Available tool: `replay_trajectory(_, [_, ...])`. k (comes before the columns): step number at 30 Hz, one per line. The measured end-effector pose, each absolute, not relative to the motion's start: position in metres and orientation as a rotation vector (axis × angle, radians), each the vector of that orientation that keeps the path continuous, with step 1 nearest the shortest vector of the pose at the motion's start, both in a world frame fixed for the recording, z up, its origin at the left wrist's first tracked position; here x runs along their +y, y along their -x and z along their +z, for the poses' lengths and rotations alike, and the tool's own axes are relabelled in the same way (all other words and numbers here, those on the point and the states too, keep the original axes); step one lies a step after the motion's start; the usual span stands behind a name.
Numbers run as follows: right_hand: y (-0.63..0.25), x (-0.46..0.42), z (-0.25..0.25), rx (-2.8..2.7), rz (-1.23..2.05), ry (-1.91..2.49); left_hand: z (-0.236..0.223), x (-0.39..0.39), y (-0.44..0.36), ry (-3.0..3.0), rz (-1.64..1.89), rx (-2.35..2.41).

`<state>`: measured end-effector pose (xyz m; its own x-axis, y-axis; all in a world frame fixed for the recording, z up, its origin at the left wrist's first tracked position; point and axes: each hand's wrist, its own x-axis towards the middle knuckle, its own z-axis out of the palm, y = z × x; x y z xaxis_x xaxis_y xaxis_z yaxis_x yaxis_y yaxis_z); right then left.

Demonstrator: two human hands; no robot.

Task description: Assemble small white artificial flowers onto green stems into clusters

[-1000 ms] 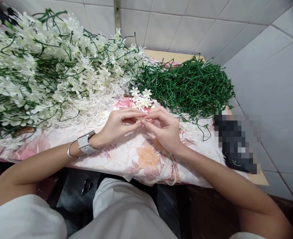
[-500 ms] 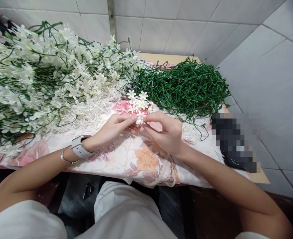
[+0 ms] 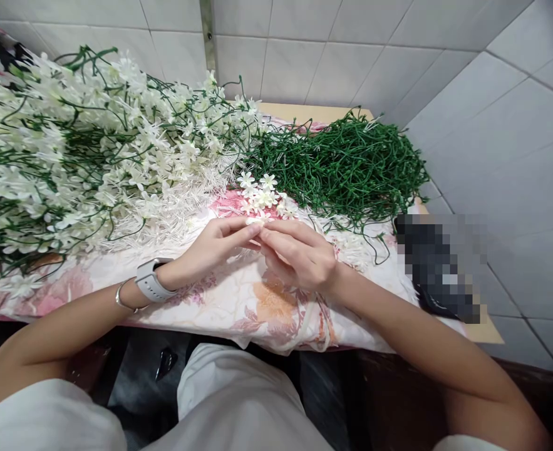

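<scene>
Close together over the near part of the table, the two hands met fingertip to fingertip at one small white flower [image 3: 258,220], which showed just above the thumb of the left hand [image 3: 220,245]. That hand had its thumb and fingers closed on the flower, low over the floral cloth [image 3: 271,313]. The right hand [image 3: 302,254] came in from the other side with its fingers bent and bunched, the tips at the flower's base — whether they pinched it or only touched it, I could not tell, since the fingers hid that spot. Just beyond the hands lay a small cluster of loose blossoms [image 3: 264,195] on a pink patch of the cloth. Behind it and to the right spread a tangled heap of green stems [image 3: 342,166], while a much larger mass of white flowers on green stems [image 3: 130,138] filled the left side, with thin white stalks [image 3: 177,213] along its near edge. A pale watch [image 3: 154,280] and a bracelet [image 3: 124,295] circled the left wrist. Near the right end of the table lay a dark object [image 3: 438,275], blurred into blocks, and tiled wall [image 3: 295,62] rose behind everything.
</scene>
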<state>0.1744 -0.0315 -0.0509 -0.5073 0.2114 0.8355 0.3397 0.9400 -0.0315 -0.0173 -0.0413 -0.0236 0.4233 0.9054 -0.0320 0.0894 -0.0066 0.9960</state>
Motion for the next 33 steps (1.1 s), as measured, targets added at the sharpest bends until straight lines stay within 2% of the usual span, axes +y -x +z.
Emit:
replay_trajectory(7, [-0.173, -0.03, -0.034, -1.959, 0.491, 0.839, -0.025, -0.038, 0.02, -1.744, 0.741, 1.032])
replay_trajectory(9, [-0.175, -0.027, -0.032, -2.008, 0.675, 0.843, -0.027, -0.038, 0.02, -1.775, 0.711, 1.025])
replay_trajectory(11, [-0.175, -0.025, -0.031, -2.038, 0.716, 0.811, -0.029, -0.039, 0.02, -1.738, 0.75, 0.998])
replay_trajectory(14, [-0.175, -0.025, -0.033, -2.08, 0.622, 0.773, -0.031, -0.038, 0.02, -1.678, 0.841, 0.937])
replay_trajectory(22, [-0.173, -0.027, -0.031, -2.106, 0.485, 0.753, -0.027, -0.038, 0.021, -1.908, 0.739, 1.047])
replay_trajectory(24, [-0.181, -0.017, -0.029, -2.104, 0.384, 0.846, -0.028, -0.038, 0.022, -1.925, 0.765, 1.102])
replay_trajectory(28, [-0.212, 0.017, -0.034, -1.956, -0.058, 1.255, -0.03, -0.036, 0.024, -1.866, 0.789, 1.144])
replay_trajectory(33, [-0.232, 0.036, -0.042, -1.984, -0.148, 1.495, -0.028, -0.035, 0.024, -1.843, 0.813, 1.119])
